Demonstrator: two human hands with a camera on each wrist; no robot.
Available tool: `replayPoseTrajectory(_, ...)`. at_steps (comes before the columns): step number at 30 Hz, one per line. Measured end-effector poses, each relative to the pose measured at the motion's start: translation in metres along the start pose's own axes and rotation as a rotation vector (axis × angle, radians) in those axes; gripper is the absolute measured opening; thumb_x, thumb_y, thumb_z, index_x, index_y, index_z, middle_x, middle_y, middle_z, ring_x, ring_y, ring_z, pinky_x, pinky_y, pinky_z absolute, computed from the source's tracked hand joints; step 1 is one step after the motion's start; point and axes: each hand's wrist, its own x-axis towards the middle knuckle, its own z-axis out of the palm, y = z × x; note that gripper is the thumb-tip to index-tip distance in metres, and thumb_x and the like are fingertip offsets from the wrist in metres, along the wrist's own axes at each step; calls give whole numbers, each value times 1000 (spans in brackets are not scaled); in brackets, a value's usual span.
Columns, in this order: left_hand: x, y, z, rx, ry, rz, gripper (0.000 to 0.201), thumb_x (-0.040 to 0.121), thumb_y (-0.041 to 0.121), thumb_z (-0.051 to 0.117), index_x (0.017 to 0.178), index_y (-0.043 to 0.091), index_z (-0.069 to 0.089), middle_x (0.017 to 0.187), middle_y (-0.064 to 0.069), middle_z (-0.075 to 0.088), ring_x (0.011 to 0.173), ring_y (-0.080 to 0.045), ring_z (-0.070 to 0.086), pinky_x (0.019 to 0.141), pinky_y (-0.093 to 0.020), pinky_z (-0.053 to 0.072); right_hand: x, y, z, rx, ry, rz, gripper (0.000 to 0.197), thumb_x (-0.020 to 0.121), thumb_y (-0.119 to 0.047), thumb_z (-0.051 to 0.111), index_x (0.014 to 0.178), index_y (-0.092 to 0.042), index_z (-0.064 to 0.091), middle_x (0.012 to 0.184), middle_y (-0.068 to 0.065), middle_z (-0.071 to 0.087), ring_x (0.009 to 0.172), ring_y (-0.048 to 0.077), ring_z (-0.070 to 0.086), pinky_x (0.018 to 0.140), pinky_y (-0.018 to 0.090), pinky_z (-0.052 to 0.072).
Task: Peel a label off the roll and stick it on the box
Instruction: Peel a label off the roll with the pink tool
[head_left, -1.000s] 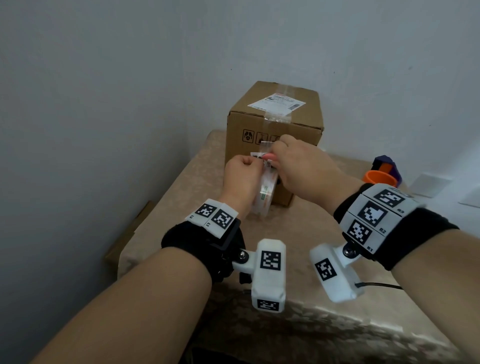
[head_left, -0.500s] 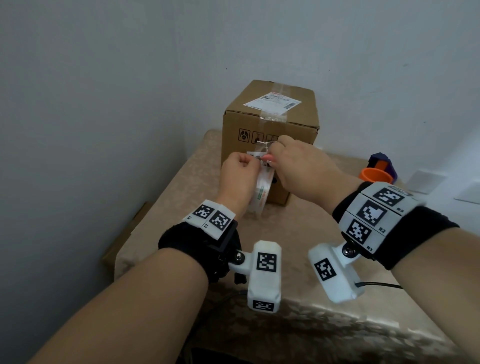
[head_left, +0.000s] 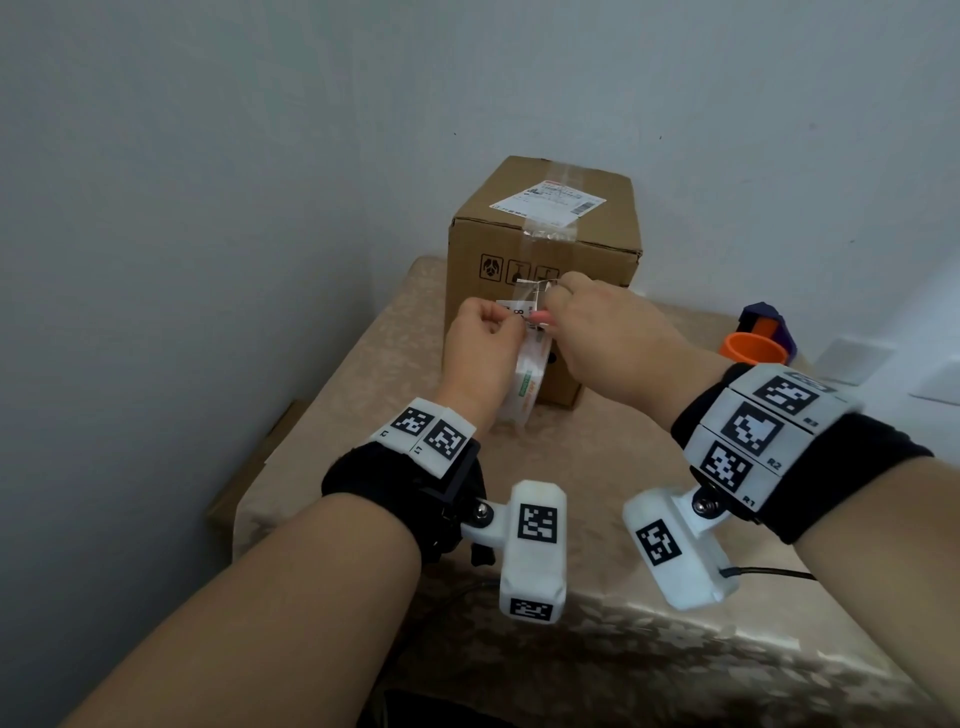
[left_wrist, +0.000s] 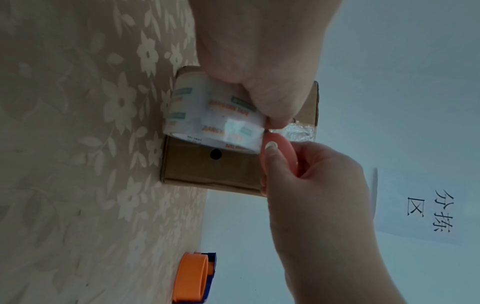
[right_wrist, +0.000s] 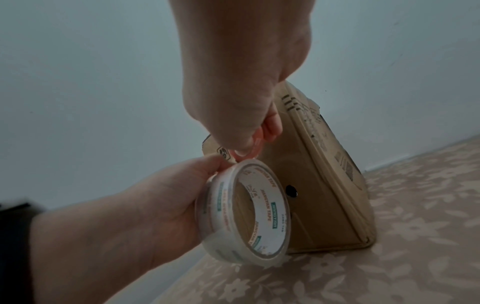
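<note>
The right hand (head_left: 613, 332) hid most of a pink tool (left_wrist: 281, 152) it gripped. Just beside it, the left hand (head_left: 480, 351) clutched the tape roll (right_wrist: 246, 211), both raised before the box (head_left: 592, 244).

I see a table (head_left: 597, 649) covered with a beige cloth patterned in pale flowers, set into a corner of the room. A brown cardboard box (head_left: 597, 218) stands upright on it at the far edge. Well to the right of the box, an orange tape roll (head_left: 750, 351) lies beside a dark blue holder (head_left: 769, 317).
</note>
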Motion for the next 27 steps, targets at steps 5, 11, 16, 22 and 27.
replayPoseTrajectory(5,-3,4,-1,-6,-18,-14,14,88,15,55,97,24,48,96,-23,66,82,-37,65,73,-47,55,0,0,-2,-10,-1,-3,14,92,-7,48,105,-7,53,106,11,54,88,28,58,63,32,40)
replayPoseTrajectory(11,-4,6,-4,15,-46,18,13,90,16,53,85,27,55,99,-23,68,81,-36,64,76,-53,54,-1,-1,-3,-22,-14,-9,14,92,-6,48,105,-7,53,105,12,54,87,28,58,62,32,40)
replayPoseTrajectory(16,-3,5,-3,-22,-56,4,18,90,10,51,83,26,58,86,-8,66,80,-31,63,76,-53,54,-7,6,-5,-30,-24,2,15,97,-15,44,106,-7,52,106,12,53,89,29,58,62,32,36)
replayPoseTrajectory(22,-3,4,-4,-45,-56,7,23,91,7,50,80,26,56,82,-2,61,78,-25,59,71,-42,54,-7,1,-6,-10,6,1,18,99,-18,41,107,-7,53,106,12,53,90,29,58,63,33,37)
replayPoseTrajectory(27,-3,4,-4,-52,-61,15,23,91,6,50,81,25,56,83,-3,63,77,-24,61,68,-40,54,-9,4,-5,-15,-6,12,18,100,-20,41,105,-7,52,106,12,53,90,29,58,61,32,35)
